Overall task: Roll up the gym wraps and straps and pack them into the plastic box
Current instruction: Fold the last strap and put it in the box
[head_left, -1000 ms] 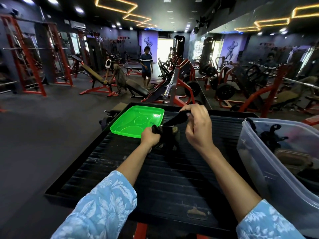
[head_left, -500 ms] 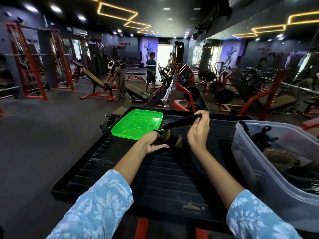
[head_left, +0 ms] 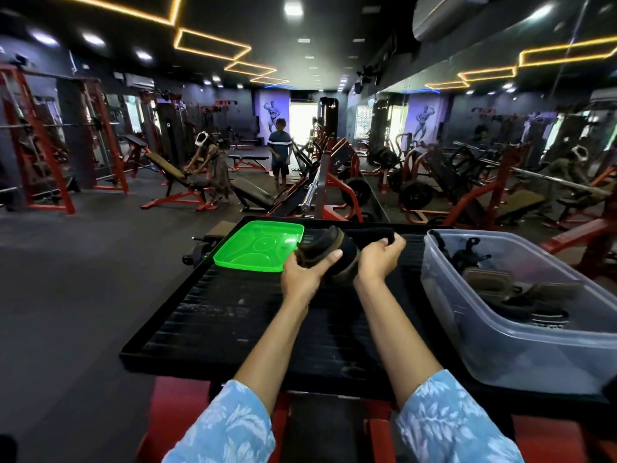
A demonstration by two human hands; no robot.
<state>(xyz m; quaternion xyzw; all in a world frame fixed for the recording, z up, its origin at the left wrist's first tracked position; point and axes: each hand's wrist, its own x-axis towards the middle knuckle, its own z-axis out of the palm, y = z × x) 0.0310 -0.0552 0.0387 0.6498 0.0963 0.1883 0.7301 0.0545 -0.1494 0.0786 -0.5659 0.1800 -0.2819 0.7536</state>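
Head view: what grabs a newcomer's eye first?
The bright green plastic lid at the black ribbed platform's far edge. Beside it, the left hand and right hand grip a dark rolled gym wrap; the clear plastic box sits right.

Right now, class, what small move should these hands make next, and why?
Probably wind the loose tail round the roll once more: the left hand grips the rolled wrap, while the right hand pinches an unrolled end; the box waits beside.
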